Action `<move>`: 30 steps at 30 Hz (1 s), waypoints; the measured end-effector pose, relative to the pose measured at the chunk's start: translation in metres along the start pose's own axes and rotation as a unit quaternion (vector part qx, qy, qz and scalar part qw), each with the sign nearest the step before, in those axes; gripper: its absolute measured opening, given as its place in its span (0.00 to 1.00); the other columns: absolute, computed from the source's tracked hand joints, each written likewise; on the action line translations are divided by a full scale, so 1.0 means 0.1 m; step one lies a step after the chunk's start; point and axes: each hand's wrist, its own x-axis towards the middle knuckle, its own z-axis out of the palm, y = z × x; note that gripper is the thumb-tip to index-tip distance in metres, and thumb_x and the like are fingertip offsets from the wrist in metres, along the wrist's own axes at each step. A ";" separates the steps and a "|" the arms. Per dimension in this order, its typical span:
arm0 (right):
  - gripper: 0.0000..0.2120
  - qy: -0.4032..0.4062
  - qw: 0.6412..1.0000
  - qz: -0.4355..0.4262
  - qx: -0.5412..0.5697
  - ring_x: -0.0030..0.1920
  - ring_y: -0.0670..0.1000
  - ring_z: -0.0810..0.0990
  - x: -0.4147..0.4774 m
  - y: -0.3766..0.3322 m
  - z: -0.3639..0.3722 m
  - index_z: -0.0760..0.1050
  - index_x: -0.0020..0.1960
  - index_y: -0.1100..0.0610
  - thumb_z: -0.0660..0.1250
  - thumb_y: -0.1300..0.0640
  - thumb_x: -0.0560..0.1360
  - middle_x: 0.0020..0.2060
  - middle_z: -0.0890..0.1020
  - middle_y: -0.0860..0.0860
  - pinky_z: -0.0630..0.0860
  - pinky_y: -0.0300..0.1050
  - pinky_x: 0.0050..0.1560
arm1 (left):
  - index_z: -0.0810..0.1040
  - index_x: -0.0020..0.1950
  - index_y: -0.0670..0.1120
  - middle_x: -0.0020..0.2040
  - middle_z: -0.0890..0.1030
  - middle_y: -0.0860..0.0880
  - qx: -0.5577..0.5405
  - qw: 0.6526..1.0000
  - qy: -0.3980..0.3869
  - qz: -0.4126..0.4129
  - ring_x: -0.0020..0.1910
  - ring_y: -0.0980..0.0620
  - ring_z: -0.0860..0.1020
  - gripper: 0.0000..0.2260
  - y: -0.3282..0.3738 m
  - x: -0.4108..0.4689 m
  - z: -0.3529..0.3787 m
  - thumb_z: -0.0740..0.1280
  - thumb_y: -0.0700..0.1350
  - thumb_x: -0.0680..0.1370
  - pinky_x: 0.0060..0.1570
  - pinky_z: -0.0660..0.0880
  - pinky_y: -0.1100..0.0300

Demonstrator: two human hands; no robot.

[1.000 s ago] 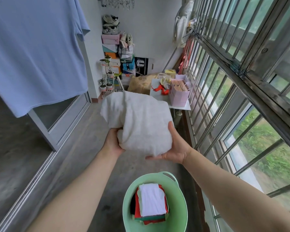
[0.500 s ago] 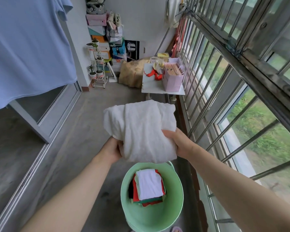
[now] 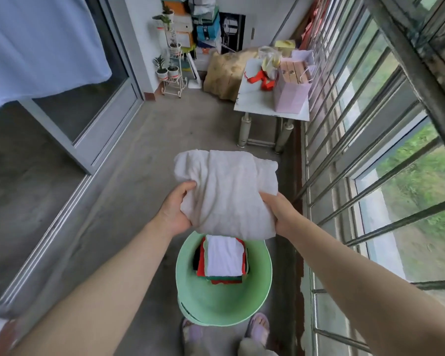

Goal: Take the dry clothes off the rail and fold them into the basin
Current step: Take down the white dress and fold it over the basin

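White folded cloth [image 3: 229, 196] is gripped by your left hand [image 3: 174, 211] and right hand [image 3: 280, 214], with the basin [image 3: 224, 308] below them. Release one side early and the fold may open or miss the stack [image 3: 225, 260].

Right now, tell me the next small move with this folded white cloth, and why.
Probably lower it straight down onto the stack of folded clothes in the round green plastic basin. The left hand and right hand grip the folded white cloth above the basin.
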 end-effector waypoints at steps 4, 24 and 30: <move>0.09 -0.005 0.999 0.038 -0.030 0.48 0.52 0.81 0.27 0.13 -0.14 0.76 0.53 0.51 0.68 0.58 0.74 0.48 0.83 0.50 0.75 0.46 0.43 | 0.82 0.54 0.46 0.53 0.84 0.47 0.031 0.999 0.005 -0.019 0.49 0.50 0.83 0.17 -0.20 0.20 0.00 0.68 0.52 0.69 0.53 0.75 0.53; 0.17 0.118 0.972 0.181 -0.097 0.49 0.51 0.79 1.81 2.33 -0.42 0.74 0.57 0.53 0.72 0.49 0.71 0.49 0.81 0.49 0.75 0.43 0.43 | 0.79 0.58 0.44 0.52 0.84 0.46 0.197 0.950 0.143 -0.197 0.52 0.47 0.82 0.18 -2.04 2.17 -1.43 0.75 0.44 0.70 0.52 0.77 0.55; 0.16 0.133 0.956 0.245 -0.087 0.50 0.53 0.77 2.31 3.25 -0.54 0.73 0.58 0.54 0.70 0.50 0.73 0.51 0.80 0.50 0.71 0.47 0.50 | 0.77 0.61 0.48 0.52 0.84 0.48 0.203 0.931 0.172 -0.249 0.51 0.45 0.82 0.35 -2.76 2.71 -2.10 0.79 0.56 0.56 0.58 0.76 0.46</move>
